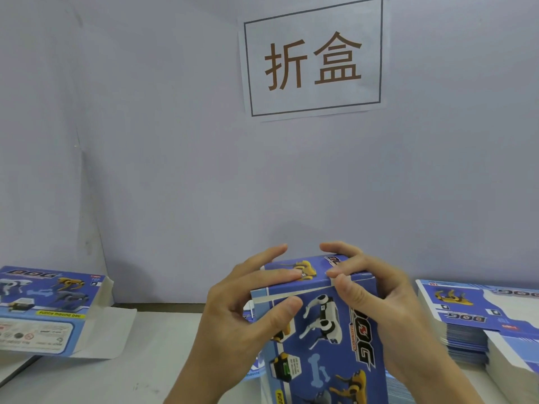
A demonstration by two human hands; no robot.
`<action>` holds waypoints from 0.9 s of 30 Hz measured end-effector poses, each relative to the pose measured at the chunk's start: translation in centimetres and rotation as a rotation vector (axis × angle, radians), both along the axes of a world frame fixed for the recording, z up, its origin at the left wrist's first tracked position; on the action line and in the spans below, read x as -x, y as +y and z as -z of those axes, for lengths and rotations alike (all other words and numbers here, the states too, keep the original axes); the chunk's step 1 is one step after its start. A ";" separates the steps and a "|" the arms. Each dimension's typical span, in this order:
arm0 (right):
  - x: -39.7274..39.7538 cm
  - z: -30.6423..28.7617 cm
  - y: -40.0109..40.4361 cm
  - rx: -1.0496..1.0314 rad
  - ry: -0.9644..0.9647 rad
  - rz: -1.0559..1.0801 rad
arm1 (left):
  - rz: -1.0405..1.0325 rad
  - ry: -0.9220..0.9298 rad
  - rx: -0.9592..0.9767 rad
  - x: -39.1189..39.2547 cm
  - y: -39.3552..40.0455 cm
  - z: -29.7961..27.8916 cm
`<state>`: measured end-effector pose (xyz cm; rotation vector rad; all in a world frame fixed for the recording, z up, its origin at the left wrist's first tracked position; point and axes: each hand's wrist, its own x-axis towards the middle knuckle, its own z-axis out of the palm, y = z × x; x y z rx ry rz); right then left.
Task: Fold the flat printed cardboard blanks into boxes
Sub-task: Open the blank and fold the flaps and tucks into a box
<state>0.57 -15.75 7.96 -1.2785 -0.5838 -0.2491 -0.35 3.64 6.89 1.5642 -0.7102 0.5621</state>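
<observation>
Box of blue printed cardboard, showing robot dogs and the word DOG, stands upright in the middle foreground above the white table, held between both hands. Its top flap lies folded down, with a pale strip of the flap edge showing along the front top edge. The left hand grips the upper left corner: its fingers lie across the top panel and its thumb presses the front face just under the edge. The right hand grips the upper right corner, fingers curled over the top and thumb pressing at the front edge.

On the left of the table lies another folded box on its side, its end flaps open toward the middle. On the right sits a tall stack of flat blanks with the same print. Behind, a paper sign with two large brown characters is stuck to the pale wall.
</observation>
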 end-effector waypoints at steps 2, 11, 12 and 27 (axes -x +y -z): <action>-0.1 0.1 0.0 -0.003 0.003 0.009 | -0.066 -0.048 -0.033 -0.2 -0.1 0.2; -0.6 0.2 0.6 -0.089 -0.022 0.102 | -0.159 -0.099 0.150 -0.5 -0.4 -0.2; -0.9 0.3 0.4 -0.108 -0.036 0.150 | -0.200 -0.100 0.197 -0.6 -0.1 -0.3; 0.6 0.1 4.9 0.935 0.477 -0.123 | -0.631 0.360 1.135 -3.5 2.7 1.7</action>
